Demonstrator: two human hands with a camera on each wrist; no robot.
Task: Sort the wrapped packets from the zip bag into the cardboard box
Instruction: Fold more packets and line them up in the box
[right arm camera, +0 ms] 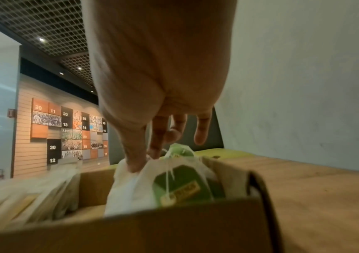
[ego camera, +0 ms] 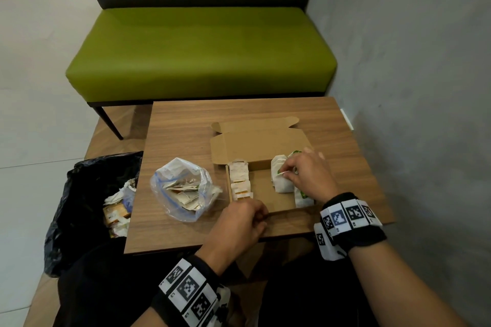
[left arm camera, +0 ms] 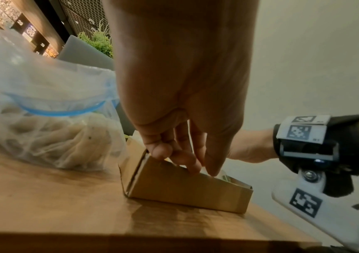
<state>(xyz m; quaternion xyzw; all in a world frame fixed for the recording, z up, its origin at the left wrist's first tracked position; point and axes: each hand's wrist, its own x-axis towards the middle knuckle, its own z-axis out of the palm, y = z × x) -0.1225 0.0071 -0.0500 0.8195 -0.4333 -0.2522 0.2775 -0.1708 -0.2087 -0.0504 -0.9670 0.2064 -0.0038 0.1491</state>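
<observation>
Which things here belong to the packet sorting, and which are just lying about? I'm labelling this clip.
Job: zip bag; box; packets; left hand; right hand.
Lying about: bench; bin bag; table.

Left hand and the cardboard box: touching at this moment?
Touching. The left wrist view shows the left hand with its fingertips curled over the near wall of the cardboard box; the head view agrees.
</observation>
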